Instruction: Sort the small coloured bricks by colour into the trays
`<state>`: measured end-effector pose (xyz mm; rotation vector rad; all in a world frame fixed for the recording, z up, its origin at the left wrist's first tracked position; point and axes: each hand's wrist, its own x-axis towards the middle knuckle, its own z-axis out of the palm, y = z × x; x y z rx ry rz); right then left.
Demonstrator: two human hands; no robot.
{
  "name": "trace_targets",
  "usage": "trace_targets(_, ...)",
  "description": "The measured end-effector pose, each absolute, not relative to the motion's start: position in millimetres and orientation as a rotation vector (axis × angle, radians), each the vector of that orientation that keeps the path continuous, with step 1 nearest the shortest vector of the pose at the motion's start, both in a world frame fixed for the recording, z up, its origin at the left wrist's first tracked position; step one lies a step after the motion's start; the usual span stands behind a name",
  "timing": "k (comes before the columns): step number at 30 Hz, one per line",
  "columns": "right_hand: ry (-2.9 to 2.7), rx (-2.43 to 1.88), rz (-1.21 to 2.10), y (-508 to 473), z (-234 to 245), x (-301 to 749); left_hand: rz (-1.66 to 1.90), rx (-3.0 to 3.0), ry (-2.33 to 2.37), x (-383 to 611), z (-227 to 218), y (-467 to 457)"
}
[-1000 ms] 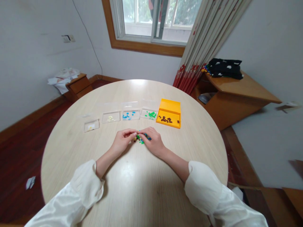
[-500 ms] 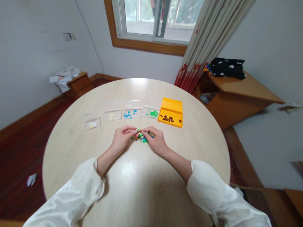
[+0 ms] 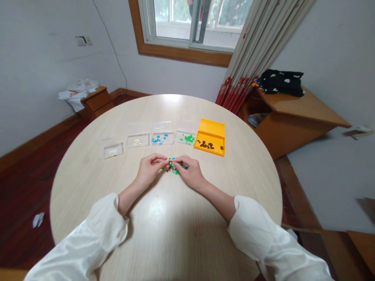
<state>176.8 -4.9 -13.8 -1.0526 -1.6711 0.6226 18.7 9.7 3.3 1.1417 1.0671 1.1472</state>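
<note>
My left hand (image 3: 150,168) is closed in a pinch, thumb against fingertips, over a loose pile of small plastic building bricks (image 3: 177,171) on the table. Opposite it, my right hand (image 3: 190,171) pinches too, its fingertips almost touching those of the left. Tiny bricks show at the fingertips of both hands; their exact shape and colour are too small to tell. Green, blue, yellow, brown and pale bricks make up the pile, which the right fingers partly cover.
Beyond the hands stands an orange box (image 3: 209,151) of brown bricks. Clear boxes hold green bricks (image 3: 189,138), blue bricks (image 3: 158,138) and cream bricks (image 3: 136,142). Another clear box (image 3: 113,151) lies far left. All sit on the round table (image 3: 164,234); a wooden cabinet (image 3: 304,105) stands right.
Both hands stay pinched together over the pile, with only slight shifts of the fingers. The whole view has moved a little, so everything sits slightly higher and further left.
</note>
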Motion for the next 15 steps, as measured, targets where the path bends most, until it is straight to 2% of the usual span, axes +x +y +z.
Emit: trace_targets(15, -1.674, -1.044, 0.776, -3.5, -15.2, 177.2, 1.091, 1.168, 1.081, 17.2, 4.6, 8.9)
